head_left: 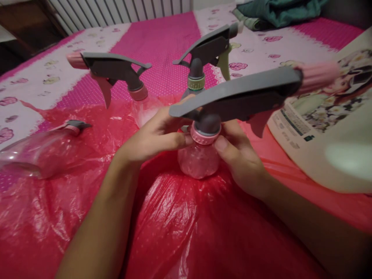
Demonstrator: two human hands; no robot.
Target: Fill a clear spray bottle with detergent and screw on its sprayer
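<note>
A small clear spray bottle (198, 161) stands upright in front of me on red plastic sheeting. Its grey and pink trigger head (241, 97) points to the right, above a pink ribbed collar (205, 136). My left hand (161, 135) is closed at the left of the collar, thumb against it. On the right side, my right hand (238, 159) pinches the same collar with its thumb. Fingers behind the bottle are partly hidden. Just beyond my hands are a second sprayer with a pink nozzle (113, 73) and one with a green collar (200, 58).
A clear pink-tinted bottle (43, 151) lies on its side at the left. To the right stands a large cream jug (328, 128) with a flowered label. Red plastic sheeting (168, 224) covers the near part of the pink patterned bedspread (162, 38). Green cloth (279, 11) lies at the back.
</note>
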